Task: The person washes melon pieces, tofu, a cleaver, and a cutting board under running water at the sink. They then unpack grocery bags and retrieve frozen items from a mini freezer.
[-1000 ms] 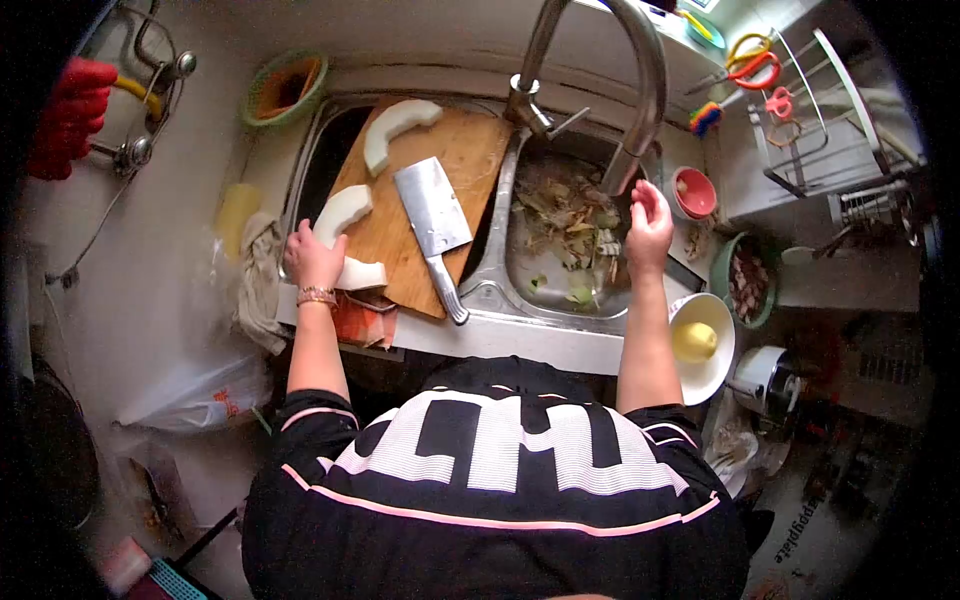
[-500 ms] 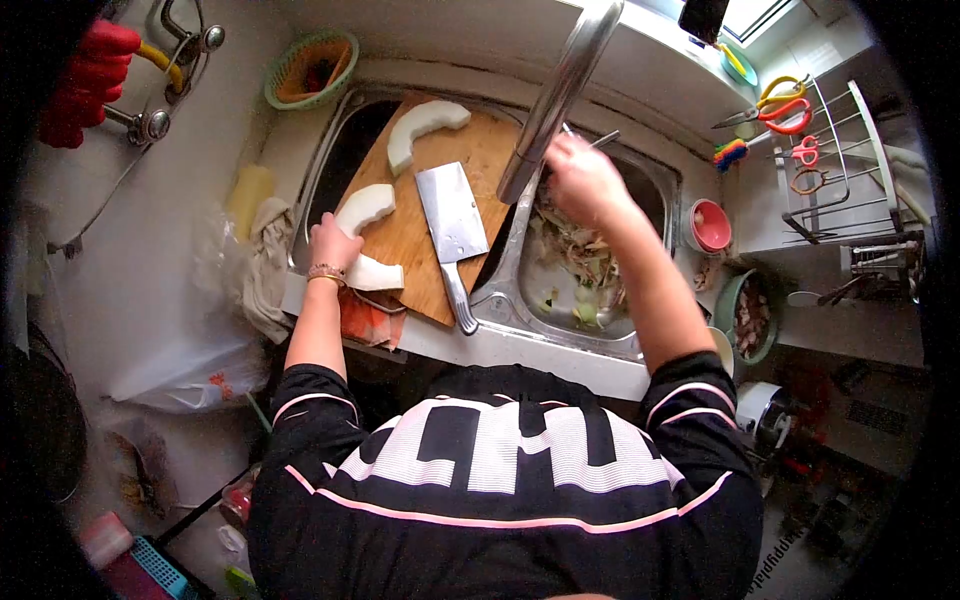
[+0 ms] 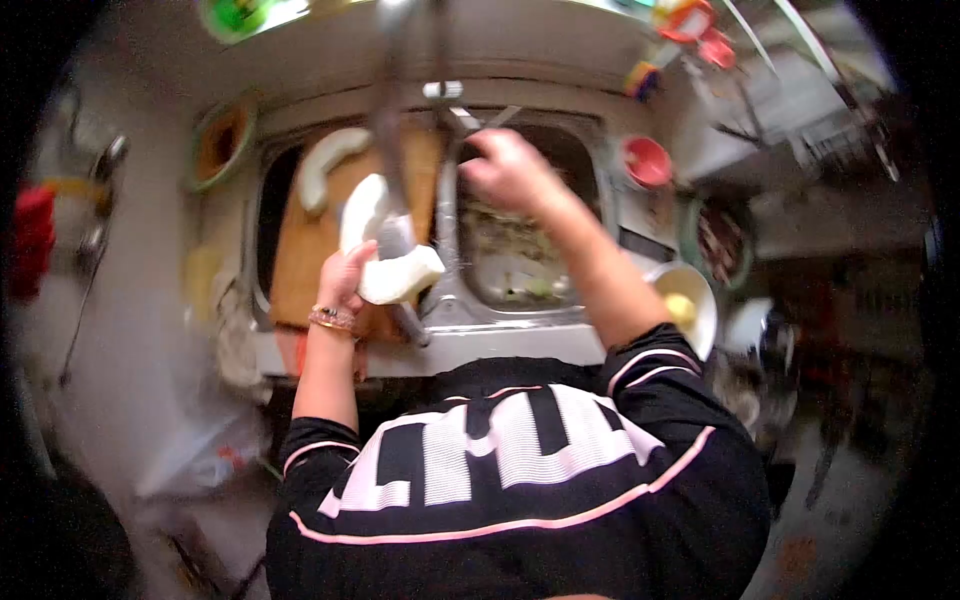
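My left hand (image 3: 345, 278) is closed around a curved white melon slice (image 3: 400, 278), raised over the cutting board (image 3: 295, 262). Partly hidden behind the slice, a cleaver (image 3: 411, 326) lies on the board with its handle toward me. Another curved melon slice (image 3: 318, 172) rests near the board's far end. My right hand (image 3: 508, 170) is over the far left part of the right sink basin (image 3: 572, 200), close to the tap's base. Motion smears its fingers, so its grip is unclear. The tap spout (image 3: 392, 110) crosses the view above the board.
Scraps and peelings (image 3: 510, 260) lie in the right basin. To the right are a red bowl (image 3: 648, 162), a white bowl (image 3: 700, 300) with something yellow in it, and a green basin (image 3: 748, 240). A green basket (image 3: 200, 180) stands at the left.
My left hand has lifted the curved melon slice off the board and moved it right, over the cleaver. My right hand stays near the tap's base. The whole view has shifted and blurred.
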### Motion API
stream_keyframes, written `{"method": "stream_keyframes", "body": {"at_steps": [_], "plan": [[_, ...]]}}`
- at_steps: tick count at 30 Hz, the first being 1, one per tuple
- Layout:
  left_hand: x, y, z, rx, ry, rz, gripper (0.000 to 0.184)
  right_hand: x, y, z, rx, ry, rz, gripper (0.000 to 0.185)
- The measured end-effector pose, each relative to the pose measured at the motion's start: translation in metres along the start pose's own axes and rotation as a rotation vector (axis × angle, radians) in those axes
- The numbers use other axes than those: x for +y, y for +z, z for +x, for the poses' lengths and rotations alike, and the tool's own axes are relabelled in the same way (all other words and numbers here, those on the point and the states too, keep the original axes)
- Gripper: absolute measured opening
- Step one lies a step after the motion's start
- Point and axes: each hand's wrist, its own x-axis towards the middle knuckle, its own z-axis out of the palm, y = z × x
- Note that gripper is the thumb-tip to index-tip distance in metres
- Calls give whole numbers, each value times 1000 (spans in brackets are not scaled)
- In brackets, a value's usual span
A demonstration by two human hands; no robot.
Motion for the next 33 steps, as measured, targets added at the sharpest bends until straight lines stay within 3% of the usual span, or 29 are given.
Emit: {"method": "stream_keyframes", "body": {"at_steps": [1,2,3,4,5,8,11,12,15,18,22,25,28,29,30,32,33], "plan": [[-15,9,21,-98,-65,-121,25,-9,7,-17,-143,54,202,38],[-15,39,15,-55,-56,-201,24,-28,9,-39,-170,107,314,38],[-24,50,26,-108,-65,-264,22,-14,33,-55,-57,-45,209,40],[-27,63,26,-127,-64,-250,21,-35,22,-71,-182,-5,-62,43],[-26,77,27,-134,-56,-236,21,-39,23,-86,-36,-61,-403,48],[-35,95,39,-231,-179,-128,19,-36,7,-104,-85,-139,-752,54],[-28,110,40,-296,-225,-157,20,-11,54,-88,-151,-20,-473,39],[-26,108,41,-302,-206,-186,21,-9,60,-85,36,-122,-470,24],[-10,100,32,-364,-259,-236,30,-11,72,-86,90,-171,-566,18],[7,98,6,-563,-341,-312,38,-24,64,-94,-13,-205,-525,19],[2,65,45,-448,-414,-328,34,-31,60,-91,-121,-244,-435,24],[-2,58,58,-574,-398,-379,28,-28,55,-93,-124,-303,-395,29],[-1,65,60,-479,-338,-349,28,-20,50,-94,-113,-325,-275,34],[5,84,25,-391,-50,-202,30,-17,51,-99,11,-392,-252,39],[5,77,45,-597,-394,-382,33,-16,43,-103,-25,-356,-262,42],[4,78,46,-488,-306,-399,38,-14,35,-107,-37,-309,-257,46],[-1,68,65,-600,-376,-499,40,-12,32,-109,-13,-309,-241,47]]}}
